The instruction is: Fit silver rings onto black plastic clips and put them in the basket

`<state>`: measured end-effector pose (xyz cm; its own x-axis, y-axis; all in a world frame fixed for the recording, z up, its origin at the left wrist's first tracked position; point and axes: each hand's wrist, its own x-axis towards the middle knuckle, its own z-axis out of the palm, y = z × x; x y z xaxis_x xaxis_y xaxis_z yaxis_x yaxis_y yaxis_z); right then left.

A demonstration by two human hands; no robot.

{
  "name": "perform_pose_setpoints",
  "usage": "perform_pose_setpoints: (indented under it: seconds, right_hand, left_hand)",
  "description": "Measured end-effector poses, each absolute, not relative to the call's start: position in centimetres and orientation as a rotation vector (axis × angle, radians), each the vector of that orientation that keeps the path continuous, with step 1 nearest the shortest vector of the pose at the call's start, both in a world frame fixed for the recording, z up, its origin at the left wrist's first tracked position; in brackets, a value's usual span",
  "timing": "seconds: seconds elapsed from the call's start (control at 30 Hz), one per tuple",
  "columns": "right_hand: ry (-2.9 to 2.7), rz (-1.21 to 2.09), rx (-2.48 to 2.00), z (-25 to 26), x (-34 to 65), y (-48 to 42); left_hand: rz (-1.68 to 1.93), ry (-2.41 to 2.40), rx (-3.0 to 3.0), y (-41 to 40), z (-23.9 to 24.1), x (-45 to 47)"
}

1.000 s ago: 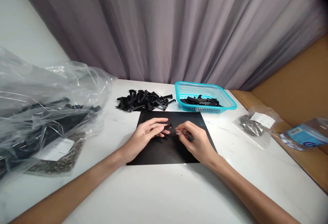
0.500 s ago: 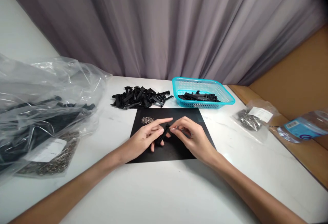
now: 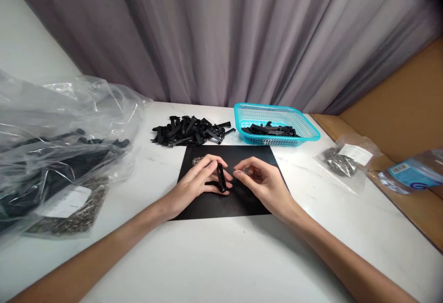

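My left hand [image 3: 206, 176] holds a narrow black plastic part [image 3: 221, 178] between thumb and fingers, its long side toward me. A short gap to the right, my right hand [image 3: 259, 176] pinches a thin metal pin-like piece [image 3: 244, 172], mostly hidden by the fingers, so its exact kind cannot be made out. Both hands hover over a black mat [image 3: 242, 206]. Partly covered by my left hand, a small heap of shiny metal pieces [image 3: 197, 160] lies on the mat.
Behind the mat lie a pile of black plastic parts [image 3: 188, 131] and a blue basket [image 3: 311, 136] with similar parts. Large clear bags [image 3: 69, 155] fill the left side. A bag of metal pieces [image 3: 341, 160] and a plastic bottle [image 3: 413, 173] are at right.
The black part has turned more upright in my left hand, and the left fingers have curled around it. My right hand has drawn slightly away to the right with the metal piece.
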<state>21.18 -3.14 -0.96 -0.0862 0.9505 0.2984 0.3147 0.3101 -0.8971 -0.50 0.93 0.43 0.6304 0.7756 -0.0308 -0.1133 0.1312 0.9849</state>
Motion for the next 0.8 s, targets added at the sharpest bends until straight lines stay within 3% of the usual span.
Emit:
perform_pose_setpoints:
  seconds: [0.43, 0.6, 0.8]
  right_hand:
    - [-1.569, 0.645, -1.329, -0.9, 21.2, -3.2]
    - [-1.609, 0.657, -1.321, -0.9, 21.0, -3.3]
    - [-1.653, 0.658, -1.277, -0.6, 20.7, -3.4]
  left_hand:
    - [0.787, 0.803, 1.525, 1.2, 0.0, -0.6]
    - [0.831, 0.679, 1.365, 1.4, -0.5, -0.4]
    - [0.706, 0.69, 1.471, 1.2, -0.7, -0.1]
